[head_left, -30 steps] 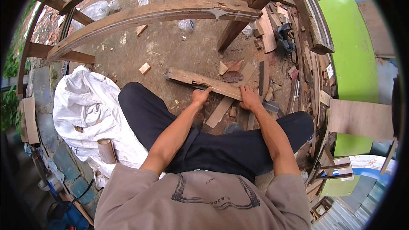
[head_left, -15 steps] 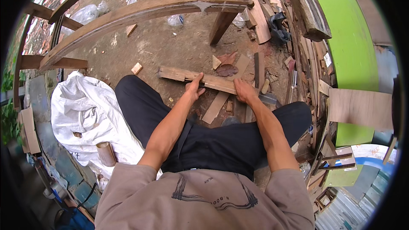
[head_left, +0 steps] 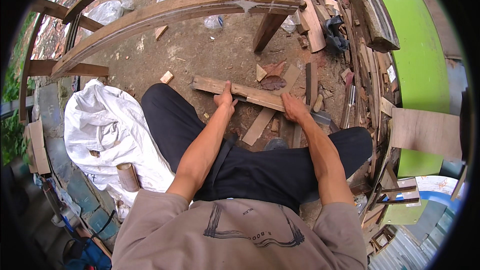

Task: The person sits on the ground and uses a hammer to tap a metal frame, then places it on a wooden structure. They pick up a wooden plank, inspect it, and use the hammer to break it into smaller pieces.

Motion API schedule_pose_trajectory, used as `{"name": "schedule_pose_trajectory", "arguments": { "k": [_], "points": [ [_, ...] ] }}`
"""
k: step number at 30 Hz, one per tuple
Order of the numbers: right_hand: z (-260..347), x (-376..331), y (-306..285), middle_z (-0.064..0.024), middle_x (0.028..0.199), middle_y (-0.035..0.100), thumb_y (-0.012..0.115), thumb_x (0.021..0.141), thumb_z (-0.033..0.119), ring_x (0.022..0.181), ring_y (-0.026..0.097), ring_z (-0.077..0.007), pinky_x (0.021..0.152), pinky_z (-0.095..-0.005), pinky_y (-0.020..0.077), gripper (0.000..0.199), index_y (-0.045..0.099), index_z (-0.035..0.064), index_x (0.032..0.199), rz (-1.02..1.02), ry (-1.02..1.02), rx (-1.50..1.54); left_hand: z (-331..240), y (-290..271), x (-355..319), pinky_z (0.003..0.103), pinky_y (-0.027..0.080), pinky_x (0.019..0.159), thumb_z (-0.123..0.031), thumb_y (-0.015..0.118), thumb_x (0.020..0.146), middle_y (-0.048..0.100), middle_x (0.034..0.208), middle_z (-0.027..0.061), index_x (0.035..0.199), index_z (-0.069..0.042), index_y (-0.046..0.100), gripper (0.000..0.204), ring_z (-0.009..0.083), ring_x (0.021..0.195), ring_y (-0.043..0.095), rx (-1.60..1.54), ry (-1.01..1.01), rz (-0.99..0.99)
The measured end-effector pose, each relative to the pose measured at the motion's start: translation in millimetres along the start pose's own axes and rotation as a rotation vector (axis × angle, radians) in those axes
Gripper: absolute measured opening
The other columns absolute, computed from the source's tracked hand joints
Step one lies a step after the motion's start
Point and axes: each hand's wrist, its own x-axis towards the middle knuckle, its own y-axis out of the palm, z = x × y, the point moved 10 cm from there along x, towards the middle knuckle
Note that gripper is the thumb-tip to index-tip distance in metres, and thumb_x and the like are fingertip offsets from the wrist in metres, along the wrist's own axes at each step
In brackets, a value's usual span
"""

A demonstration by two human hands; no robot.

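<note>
A rough, weathered length of wood (head_left: pixel 252 93) lies slantwise in front of me, its left end farther away. My left hand (head_left: pixel 225 98) grips its near edge left of the middle, thumb on top and fingers curled beneath. At the right end, my right hand (head_left: pixel 296 107) is closed round the wood. A dark gap or strip shows under the near edge between the hands. Below it, a flat brown wooden strip (head_left: pixel 259 126) crosses at an angle on the ground. A dark metal-looking blade or plate (head_left: pixel 320 117) lies just right of my right hand.
A wooden frame (head_left: pixel 165 14) stands ahead, with a leg (head_left: pixel 267 32) reaching the ground. Scrap wood (head_left: pixel 312 22) is heaped at right, beside a green panel (head_left: pixel 417 45). On the left lie a white sack (head_left: pixel 102 125) and a cylindrical piece (head_left: pixel 128 177). A small wood block (head_left: pixel 167 77) sits on the ground.
My left hand has shifted a little leftward along the wood, while my right hand keeps its place at the right end. The whole view has moved slightly.
</note>
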Motion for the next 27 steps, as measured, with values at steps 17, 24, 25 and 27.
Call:
{"name": "schedule_pose_trajectory", "arguments": {
  "k": [17,24,25,27],
  "points": [
    [5.2,0.0,-7.6,-0.0111,0.116,0.056,0.073,0.074,0.011,0.112,0.057,-0.0318,0.09,-0.0507,0.0497,0.054,0.045,0.0064,0.12,0.04,0.028,-0.052,-8.9,-4.6,12.6,0.059,0.04,0.11,-0.027,0.073,0.091,0.039,0.15,0.0194,0.143,0.002,0.039,0.068,0.0359,0.135,0.042,-0.004,-0.166,0.025],
    [4.6,5.1,-3.1,-0.0133,0.118,0.054,0.078,0.067,0.011,0.117,0.055,-0.0338,0.088,-0.0481,0.0532,0.062,0.043,0.0041,0.117,0.034,0.065,-0.052,-45.2,-24.1,24.0,0.064,0.023,0.116,-0.028,0.077,0.088,0.038,0.152,0.021,0.15,0.002,0.027,0.086,0.035,0.137,0.042,-0.119,-0.077,-0.019],
    [4.7,5.9,-3.1,-0.013,0.118,0.054,0.079,0.067,0.011,0.117,0.055,-0.0334,0.088,-0.0482,0.0529,0.062,0.043,0.0043,0.117,0.029,0.068,-0.057,-46.5,-23.6,27.3,0.065,0.023,0.115,-0.029,0.077,0.087,0.038,0.151,0.0214,0.151,0.002,0.026,0.088,0.0345,0.137,0.042,-0.111,-0.076,-0.009],
    [4.8,4.8,-1.3,-0.0125,0.118,0.054,0.079,0.067,0.011,0.117,0.056,-0.0325,0.089,-0.0484,0.0525,0.062,0.043,0.0047,0.117,0.026,0.078,-0.07,-43.0,-21.6,34.4,0.06,0.025,0.116,-0.031,0.08,0.084,0.036,0.152,0.0233,0.151,0.005,0.019,0.097,0.0341,0.137,0.042,-0.007,-0.057,-0.011]
  ]
}}
